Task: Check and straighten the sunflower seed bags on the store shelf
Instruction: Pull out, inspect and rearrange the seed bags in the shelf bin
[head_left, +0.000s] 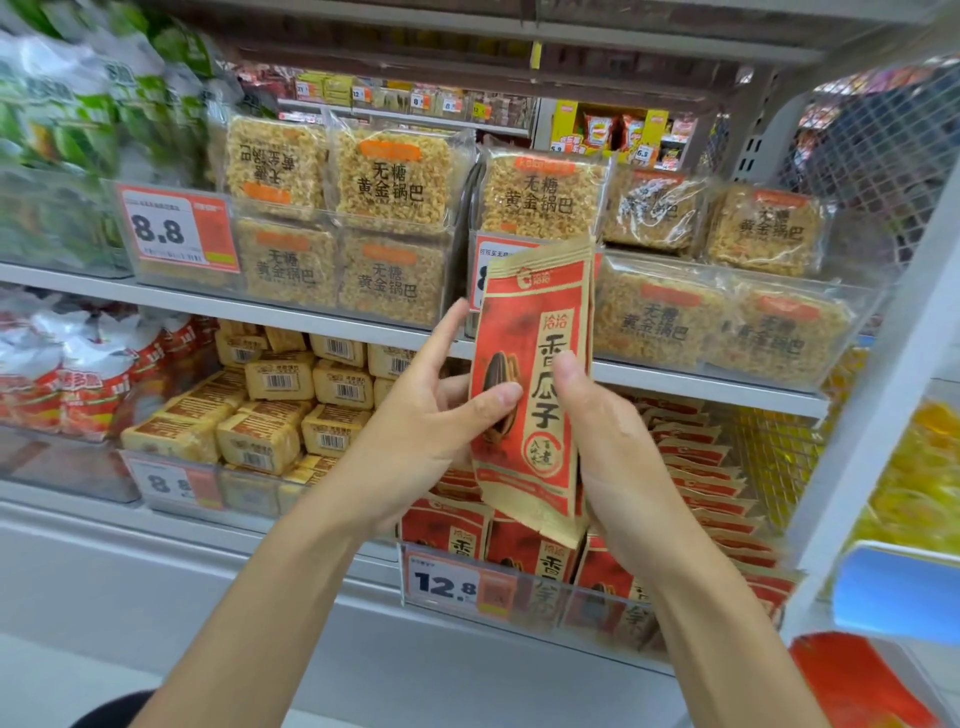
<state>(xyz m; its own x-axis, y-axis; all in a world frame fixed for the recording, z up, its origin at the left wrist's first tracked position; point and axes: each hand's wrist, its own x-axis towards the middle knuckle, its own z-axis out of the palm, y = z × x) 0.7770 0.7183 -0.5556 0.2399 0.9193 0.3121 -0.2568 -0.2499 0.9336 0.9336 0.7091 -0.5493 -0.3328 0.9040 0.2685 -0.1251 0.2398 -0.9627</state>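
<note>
Pressure from our left hand (431, 421) and right hand (615, 447) pinching the seed bag (537, 317) may crease its top above.

We are holding one seed bag (532, 384) upright between our hands, the left hand (431, 421) gripping its left edge and the right hand (608, 447) its right edge. Below and behind it, other seed bags (696, 467) are standing in rows on the lower shelf (208, 519), behind a price tag (447, 584). Wrapped blocks (275, 415) are lying to their left, and cracker packs (395, 182) are sitting on the shelf above (311, 312).
</note>
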